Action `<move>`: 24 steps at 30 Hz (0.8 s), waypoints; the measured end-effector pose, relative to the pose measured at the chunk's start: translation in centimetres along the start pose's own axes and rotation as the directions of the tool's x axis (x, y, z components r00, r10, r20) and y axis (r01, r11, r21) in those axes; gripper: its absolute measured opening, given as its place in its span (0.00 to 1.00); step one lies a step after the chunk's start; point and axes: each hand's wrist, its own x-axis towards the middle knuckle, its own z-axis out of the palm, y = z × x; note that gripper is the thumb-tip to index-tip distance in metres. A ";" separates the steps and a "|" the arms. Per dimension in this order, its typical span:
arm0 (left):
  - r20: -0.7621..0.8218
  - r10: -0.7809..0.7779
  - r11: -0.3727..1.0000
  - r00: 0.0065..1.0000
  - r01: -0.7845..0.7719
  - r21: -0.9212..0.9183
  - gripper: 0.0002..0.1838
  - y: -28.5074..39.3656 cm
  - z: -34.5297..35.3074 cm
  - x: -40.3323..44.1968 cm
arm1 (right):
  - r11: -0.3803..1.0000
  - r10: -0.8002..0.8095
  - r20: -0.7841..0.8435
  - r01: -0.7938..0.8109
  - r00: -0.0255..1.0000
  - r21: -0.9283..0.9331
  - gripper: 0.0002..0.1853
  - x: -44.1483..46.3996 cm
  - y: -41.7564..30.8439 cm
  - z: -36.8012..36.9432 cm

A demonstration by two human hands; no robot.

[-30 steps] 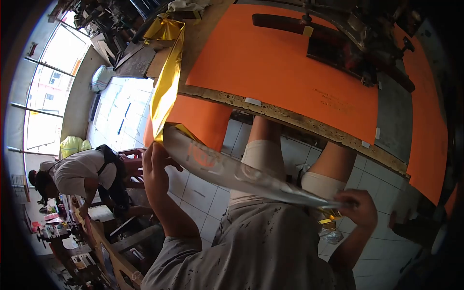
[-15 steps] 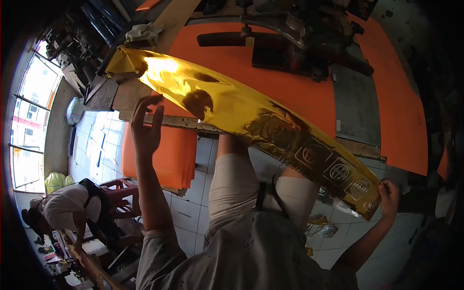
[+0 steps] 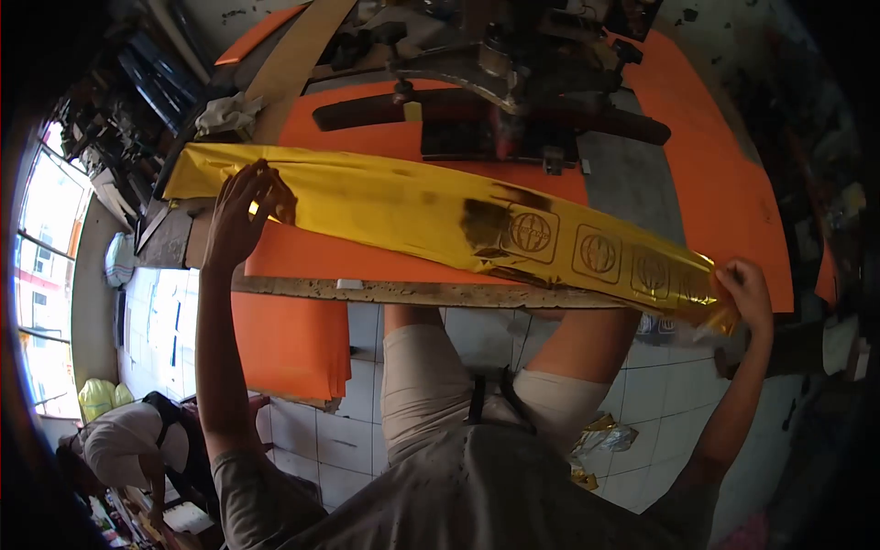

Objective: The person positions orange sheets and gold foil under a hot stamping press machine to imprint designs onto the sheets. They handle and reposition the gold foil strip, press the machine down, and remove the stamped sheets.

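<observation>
A long strip of shiny gold foil (image 3: 394, 192) stretches sideways across the front of the worktable, with round emblems in square outlines stamped out of its right part. My right hand (image 3: 747, 291) pinches the crumpled right end of the strip. Near the left end, my left hand (image 3: 236, 215) rests against the foil with its fingers stretched and apart; the foil is creased there. Under the strip lies a large orange sheet (image 3: 367, 252), partly covered by it. Just behind the strip stands a dark metal press (image 3: 500, 119) with a broad crossbar.
The wooden table edge (image 3: 412, 291) runs before my legs. A stack of orange sheets (image 3: 289, 344) stands below at left; another orange sheet (image 3: 710, 174) lies at right. Foil scraps (image 3: 605, 438) lie on the tiled floor. A bending person (image 3: 137, 445) is at lower left.
The strip has swung flatter and come down over the table, its right end raised. My left hand has moved up and left onto the foil. My right hand has risen, still pinching its end.
</observation>
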 end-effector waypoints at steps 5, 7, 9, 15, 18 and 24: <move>0.073 -0.005 1.000 0.997 0.005 0.002 0.25 3.4 -0.2 1.8 | 0.988 0.034 0.051 -0.026 0.998 -0.153 0.16 8.2 1.8 -3.4; 0.085 -0.006 1.000 0.996 0.008 -0.024 0.25 4.2 0.0 2.7 | 0.977 -0.091 0.023 0.094 0.996 -0.192 0.15 12.7 4.6 -4.6; 0.086 -0.012 0.999 0.996 0.015 -0.042 0.26 4.6 0.4 3.4 | 0.972 -0.122 0.001 0.120 0.993 -0.202 0.15 16.0 4.9 -4.9; 0.096 -0.060 0.988 0.994 0.073 -0.133 0.29 4.3 1.4 4.5 | 0.967 -0.024 -0.040 0.013 0.999 -0.254 0.13 21.5 3.5 -4.5; 0.109 -0.074 0.983 0.991 0.090 -0.157 0.29 3.5 1.9 4.5 | 0.971 -0.036 -0.045 0.025 0.998 -0.236 0.13 22.5 3.1 -4.4; 0.133 -0.110 0.966 0.985 0.137 -0.218 0.29 2.6 2.9 4.4 | 0.966 -0.076 -0.048 0.062 0.996 -0.252 0.13 23.8 3.3 -3.9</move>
